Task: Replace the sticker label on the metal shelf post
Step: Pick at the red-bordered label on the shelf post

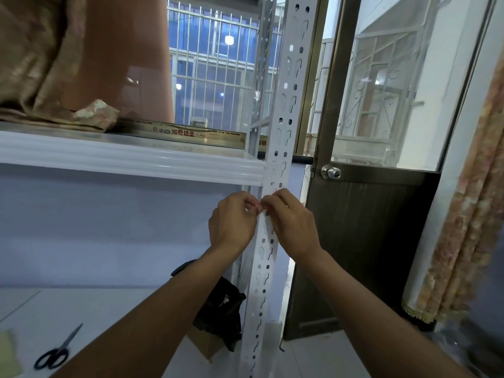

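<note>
A white perforated metal shelf post (283, 110) runs from the top to the bottom of the view. Just below the white shelf edge (131, 162), both my hands meet at the post. My left hand (234, 222) and my right hand (291, 222) pinch with their fingertips at the same spot on the post's front face. A small pinkish bit of sticker label (257, 205) shows between the fingertips; most of it is hidden by my fingers.
Black-handled scissors (56, 353) lie on the lower white shelf at the bottom left, beside a pale green pad (8, 356). A black cloth item (221, 309) sits behind the post. A dark door with a round knob (330, 172) stands right of the post, with a curtain (469, 227) further right.
</note>
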